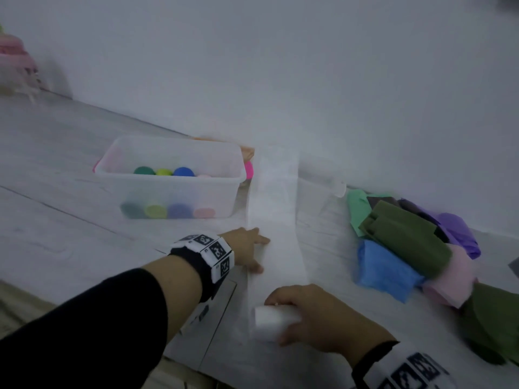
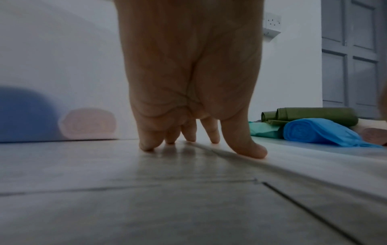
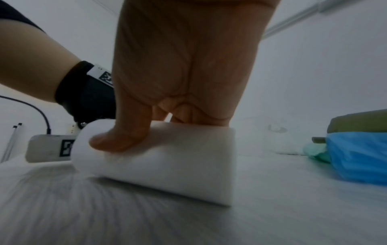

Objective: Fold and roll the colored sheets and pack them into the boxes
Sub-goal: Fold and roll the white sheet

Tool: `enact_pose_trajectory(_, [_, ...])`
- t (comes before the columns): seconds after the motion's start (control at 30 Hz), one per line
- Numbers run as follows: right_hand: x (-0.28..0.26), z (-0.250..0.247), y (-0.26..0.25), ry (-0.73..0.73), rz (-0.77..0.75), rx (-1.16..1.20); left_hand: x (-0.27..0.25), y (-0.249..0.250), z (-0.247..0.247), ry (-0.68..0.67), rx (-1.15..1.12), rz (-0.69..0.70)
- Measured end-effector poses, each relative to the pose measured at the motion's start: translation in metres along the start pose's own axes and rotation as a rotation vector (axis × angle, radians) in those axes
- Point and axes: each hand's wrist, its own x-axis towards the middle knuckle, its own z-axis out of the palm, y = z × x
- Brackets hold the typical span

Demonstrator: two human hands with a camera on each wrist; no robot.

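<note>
White sheet [image 1: 273, 209] lies as a long folded strip on the pale wood-grain floor [image 1: 64, 242], its near end wound into a roll [image 1: 273, 322] under the right hand [image 1: 317, 315]. That hand's thumb [image 3: 117, 140] and fingers curl round the roll, gripping it against the flat strip. Farther along the strip, the left hand [image 1: 247, 249] has its fingertips [image 2: 213, 139] spread and planted on the sheet's edge, thumb [image 2: 249, 149] on the sheet, palm raised.

Beyond the left fingers stands a clear plastic box [image 1: 171, 175] holding finished rolls in green, yellow, blue and pink side by side. To the right of both hands, well apart from the strip, a heap of loose sheets [image 1: 412, 245] rests against the plain white wall [image 1: 280, 66]: olive, blue, mint, purple and pink.

A dark seam [image 2: 310, 213] crosses the floor just behind the left fingers. The left wrist view shows a wall socket [image 2: 272, 24] and a grey panelled door [image 2: 353, 58] past the heap.
</note>
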Motion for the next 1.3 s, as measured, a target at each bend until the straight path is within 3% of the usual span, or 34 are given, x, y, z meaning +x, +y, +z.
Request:
enact_pose_trajectory(0.17, [0.012,-0.006,0.001,-0.133,-0.018,-0.027,-0.002,0.000,-0.002,-0.030,0.005,0.009])
enact_pose_trajectory(0.53, [0.033,-0.022,0.000,-0.232,0.085,0.075,-0.001,0.000,-0.002,-0.032,-0.005,0.008])
enact_pose_trajectory(0.67, [0.037,-0.017,-0.003,-0.183,0.079,-0.072,-0.001,0.000,-0.002,-0.033,-0.005,0.005])
enact_pose_trajectory(0.8, [0.034,-0.008,-0.007,0.124,0.091,-0.048,0.000,0.001,0.000,-0.020,0.011,0.002])
enact_pose_trajectory(0.87, [0.032,-0.002,-0.011,0.204,0.083,-0.089,0.000,0.001,0.000,-0.019,0.016,-0.003])
enact_pose_trajectory(1.0, [0.023,0.002,-0.013,0.155,0.145,-0.120,-0.001,0.001,0.001,-0.022,0.006,-0.004])
enact_pose_trajectory(1.1, [0.020,0.008,-0.016,0.085,0.079,-0.380,-0.001,0.001,0.000,-0.016,-0.015,-0.021])
enact_pose_trajectory(1.3, [0.016,0.001,-0.006,0.129,0.096,-0.021,0.001,-0.002,0.005,0.027,-0.067,-0.034])
